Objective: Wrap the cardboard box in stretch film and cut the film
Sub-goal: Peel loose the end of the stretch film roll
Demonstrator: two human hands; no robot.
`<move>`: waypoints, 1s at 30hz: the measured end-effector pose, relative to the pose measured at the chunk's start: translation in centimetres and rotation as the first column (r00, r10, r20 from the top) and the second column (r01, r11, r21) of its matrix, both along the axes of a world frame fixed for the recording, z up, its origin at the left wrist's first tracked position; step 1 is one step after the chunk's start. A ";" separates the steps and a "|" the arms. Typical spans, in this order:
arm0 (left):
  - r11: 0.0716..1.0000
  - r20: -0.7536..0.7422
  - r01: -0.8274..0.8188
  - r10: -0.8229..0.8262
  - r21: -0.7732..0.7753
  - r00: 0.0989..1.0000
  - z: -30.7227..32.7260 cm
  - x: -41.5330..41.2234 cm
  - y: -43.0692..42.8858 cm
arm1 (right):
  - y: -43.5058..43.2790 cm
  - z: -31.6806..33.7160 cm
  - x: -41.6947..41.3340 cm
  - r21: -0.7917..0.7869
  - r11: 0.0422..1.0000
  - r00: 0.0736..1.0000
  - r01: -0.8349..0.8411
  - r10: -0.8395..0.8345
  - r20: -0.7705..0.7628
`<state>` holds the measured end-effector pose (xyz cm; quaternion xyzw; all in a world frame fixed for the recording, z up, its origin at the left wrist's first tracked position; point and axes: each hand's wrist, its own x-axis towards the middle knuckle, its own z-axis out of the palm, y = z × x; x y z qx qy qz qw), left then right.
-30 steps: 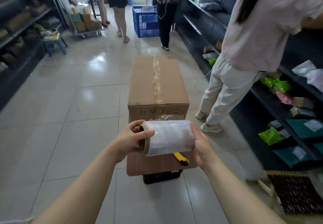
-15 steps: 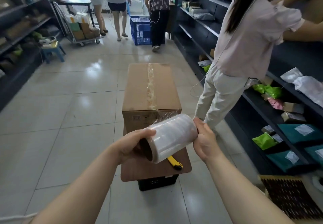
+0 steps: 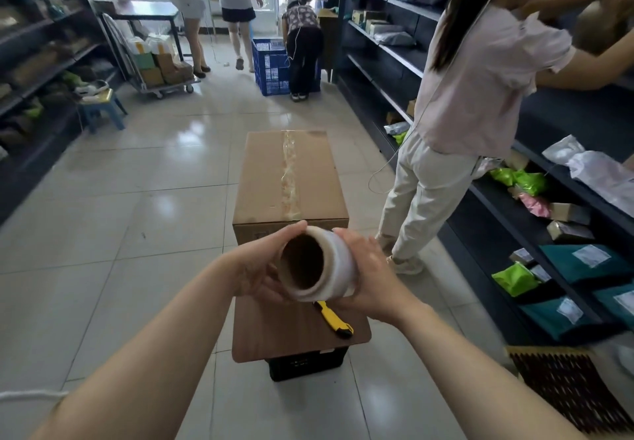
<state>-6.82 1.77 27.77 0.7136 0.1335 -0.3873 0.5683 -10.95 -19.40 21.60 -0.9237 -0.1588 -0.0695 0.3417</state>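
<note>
From the head view, the step in hand is judged to be the start of the wrapping. The roll of stretch film (image 3: 317,264) is held up in front of the near end of the cardboard box (image 3: 290,178), with its hollow core turned toward the camera. The left hand (image 3: 257,268) grips the roll at its open end, thumb over the top of the rim and fingers beneath. The right hand (image 3: 370,275) is curled round the roll's other side. Whether a film tail already clings to the box cannot be told, because the roll hides that face.

The box lies lengthwise on the table (image 3: 274,329), and its top shows no film yet. The next move likely calls for fixing the film's free end on the box, then carrying the roll round it under steady tension. The yellow knife (image 3: 334,319) lies on the table just below the right hand, ready for the cut.

As for containers, the cardboard box is closed with clear tape along its top seam, so its contents are hidden. A black crate (image 3: 305,366) stands under the table, and its inside is not visible. Far down the aisle a person bends over a blue crate (image 3: 271,69); its contents cannot be made out. A cart (image 3: 164,75) on the left carries small cartons and bags. The shelves (image 3: 566,268) on the right hold green and teal packets.
</note>
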 end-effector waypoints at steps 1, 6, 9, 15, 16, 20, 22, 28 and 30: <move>0.999 0.017 0.035 -0.035 0.006 0.999 0.2 0.2 0.2 | 0.0 0.2 -0.3 0.139 0.990 0.997 0.010 0.000 -0.071; 0.995 0.068 0.071 -0.066 -0.074 0.995 0.7 0.8 1.1 | -0.9 0.7 -0.9 0.502 0.851 0.933 0.155 0.041 -0.357; 0.993 0.178 -0.053 0.071 -0.102 0.981 -0.4 0.8 0.7 | -1.8 1.3 -0.5 0.645 0.738 0.884 0.199 0.150 -0.443; 0.993 0.303 -0.007 0.041 -0.114 0.952 -2.5 1.2 -1.2 | -2.8 2.4 0.0 0.811 0.560 0.799 0.173 0.401 -0.447; 0.993 0.305 0.011 0.025 -0.116 0.952 -2.6 1.3 -1.4 | -2.8 2.5 -0.1 0.826 0.535 0.790 0.180 0.421 -0.445; 1.000 0.447 -0.007 0.011 -0.011 0.894 -2.4 1.4 -2.2 | -3.0 2.5 -0.3 0.873 0.438 0.762 0.216 0.483 -0.432; 0.998 0.430 -0.017 0.044 -0.067 0.902 -2.6 1.6 -2.4 | -3.2 2.4 -0.3 0.880 0.402 0.750 0.254 0.493 -0.442; 0.951 0.259 -0.078 0.159 -0.298 0.953 -2.3 1.9 -2.7 | -3.0 1.3 0.0 0.885 0.260 0.754 0.386 0.465 -0.465; 0.933 0.235 -0.106 0.195 -0.345 0.952 -2.1 2.1 -2.8 | -2.9 1.0 0.1 0.873 0.212 0.754 0.439 0.441 -0.487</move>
